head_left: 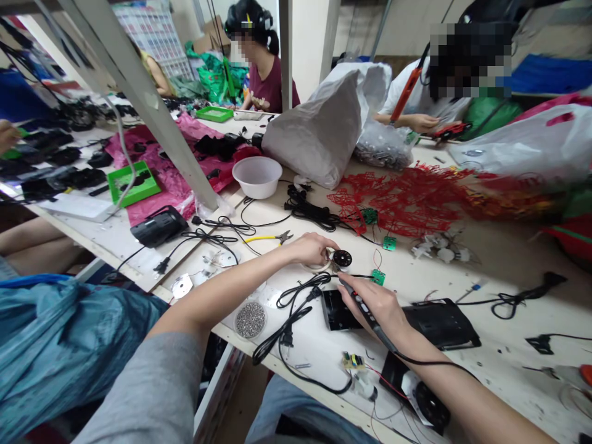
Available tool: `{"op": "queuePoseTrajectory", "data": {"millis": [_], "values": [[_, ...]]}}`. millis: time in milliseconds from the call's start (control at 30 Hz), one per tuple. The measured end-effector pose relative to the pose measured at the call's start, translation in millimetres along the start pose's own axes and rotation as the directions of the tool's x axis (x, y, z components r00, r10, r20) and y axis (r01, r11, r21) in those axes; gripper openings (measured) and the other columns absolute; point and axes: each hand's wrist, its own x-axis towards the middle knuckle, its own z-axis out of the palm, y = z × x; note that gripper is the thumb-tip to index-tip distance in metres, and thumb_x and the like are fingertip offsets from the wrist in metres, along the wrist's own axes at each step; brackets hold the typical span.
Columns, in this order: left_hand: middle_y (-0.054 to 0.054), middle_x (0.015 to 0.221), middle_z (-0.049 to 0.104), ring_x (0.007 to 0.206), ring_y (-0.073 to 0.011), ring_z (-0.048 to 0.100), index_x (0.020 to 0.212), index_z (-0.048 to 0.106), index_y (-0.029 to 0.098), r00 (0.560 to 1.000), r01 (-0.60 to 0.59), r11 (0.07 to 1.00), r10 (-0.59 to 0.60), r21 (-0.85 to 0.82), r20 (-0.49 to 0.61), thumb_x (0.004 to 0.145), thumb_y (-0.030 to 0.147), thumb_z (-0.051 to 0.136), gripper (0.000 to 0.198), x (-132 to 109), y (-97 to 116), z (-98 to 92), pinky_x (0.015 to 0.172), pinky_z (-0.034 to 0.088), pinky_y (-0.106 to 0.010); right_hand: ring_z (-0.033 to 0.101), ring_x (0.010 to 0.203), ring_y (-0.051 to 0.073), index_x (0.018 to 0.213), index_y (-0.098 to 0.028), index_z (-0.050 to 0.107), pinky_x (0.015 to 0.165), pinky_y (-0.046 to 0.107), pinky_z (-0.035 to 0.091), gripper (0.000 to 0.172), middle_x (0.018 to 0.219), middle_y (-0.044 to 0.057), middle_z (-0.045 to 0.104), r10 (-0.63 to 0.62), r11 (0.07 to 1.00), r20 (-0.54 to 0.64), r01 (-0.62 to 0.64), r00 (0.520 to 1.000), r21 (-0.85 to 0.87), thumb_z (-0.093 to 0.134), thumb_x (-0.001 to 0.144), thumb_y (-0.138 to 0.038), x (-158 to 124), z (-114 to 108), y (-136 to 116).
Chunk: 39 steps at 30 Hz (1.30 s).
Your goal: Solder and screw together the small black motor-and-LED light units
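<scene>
Gray sleeve (152,382) comes nearest, its arm reaching over the table's (300,345) near edge. Well in from that edge, the left hand (314,248) pinches a black disc (342,258), though the contact is partly hidden. The right hand (382,302) is wrapped around a soldering iron (365,308), tip close by the disc; touching or not, I cannot tell. The disc is probably light, stiff, a little slick; best held by its rim, fingertips clear of the likely hot tip.
</scene>
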Motion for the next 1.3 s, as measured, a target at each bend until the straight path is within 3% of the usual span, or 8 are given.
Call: {"op": "queuePoseTrajectory", "data": {"millis": [400,533,733,933,1033,1167,1300], "values": [[-0.002,0.083,0.077,0.074,-0.0161,0.066,0.129,0.070,0.023,1.000,-0.025,1.000,0.025,-0.001,0.011,0.075,0.014,0.062,0.055,-3,0,-2.8,0.075,0.048,-0.022,0.075,0.090,0.021,0.130,-0.017,0.059,0.081,0.033,0.064,0.036,0.107,0.010,0.075,-0.009,0.999,0.073,0.011,0.997,-0.030,0.056,0.095,-0.012,-10,6,8],[-0.003,0.086,0.077,0.082,-0.0188,0.069,0.126,0.071,0.023,1.000,0.025,1.000,-0.025,0.004,-0.016,0.073,0.012,0.062,0.055,-4,-3,-4.8,0.081,0.050,-0.024,0.075,0.082,0.019,0.132,-0.019,0.060,0.078,0.029,0.062,0.038,0.101,0.008,0.076,-0.041,0.999,0.002,0.041,0.999,-0.031,0.058,0.095,-0.013,-2,-13,-11],[-0.002,0.089,0.076,0.085,-0.0182,0.069,0.114,0.069,0.020,0.945,0.262,0.961,-0.273,-0.085,-0.179,0.077,0.009,0.060,0.040,2,-14,0.7,0.078,0.051,-0.024,0.072,0.070,0.017,0.138,-0.023,0.057,0.070,0.027,0.058,0.051,0.095,0.004,0.077,-0.080,0.991,-0.112,0.067,0.990,-0.120,0.066,0.090,-0.008,-2,-56,-28],[0.001,0.078,0.073,0.079,-0.0193,0.068,0.114,0.065,0.023,0.938,0.285,0.958,-0.282,-0.015,-0.199,0.070,0.024,0.080,0.046,16,-11,-1.6,0.072,0.050,-0.025,0.071,0.066,0.017,0.139,-0.028,0.058,0.071,0.029,0.058,0.055,0.096,0.000,0.077,-0.037,0.974,-0.230,-0.017,0.972,-0.228,0.069,0.089,-0.010,-17,-87,-24],[-0.002,0.080,0.074,0.081,-0.0199,0.068,0.102,0.070,0.020,0.940,0.260,0.965,-0.247,0.029,-0.234,0.075,0.032,0.079,0.031,33,-6,-20.4,0.074,0.051,-0.026,0.072,0.068,0.018,0.139,-0.030,0.059,0.073,0.029,0.058,0.054,0.098,0.000,0.078,0.012,0.956,-0.288,-0.095,0.957,-0.276,0.070,0.089,-0.012,-30,-104,-24],[-0.006,0.103,0.076,0.098,-0.0192,0.069,0.101,0.074,0.018,0.942,0.178,0.980,-0.143,0.091,-0.303,0.088,0.027,0.064,0.019,75,12,-44.7,0.088,0.050,-0.024,0.073,0.072,0.019,0.143,-0.031,0.056,0.078,0.031,0.057,0.056,0.104,0.001,0.077,0.108,0.936,-0.291,-0.196,0.951,-0.293,0.068,0.091,-0.014,-46,-124,-28],[-0.013,0.109,0.075,0.106,-0.0249,0.068,0.105,0.076,0.015,0.943,0.180,0.970,-0.122,0.166,-0.311,0.087,0.026,0.067,0.023,132,41,-40.8,0.093,0.050,-0.029,0.074,0.081,0.020,0.145,-0.029,0.052,0.081,0.030,0.058,0.055,0.105,0.002,0.077,0.156,0.924,-0.241,-0.228,0.958,-0.307,0.064,0.093,-0.017,-57,-137,-30]]}}
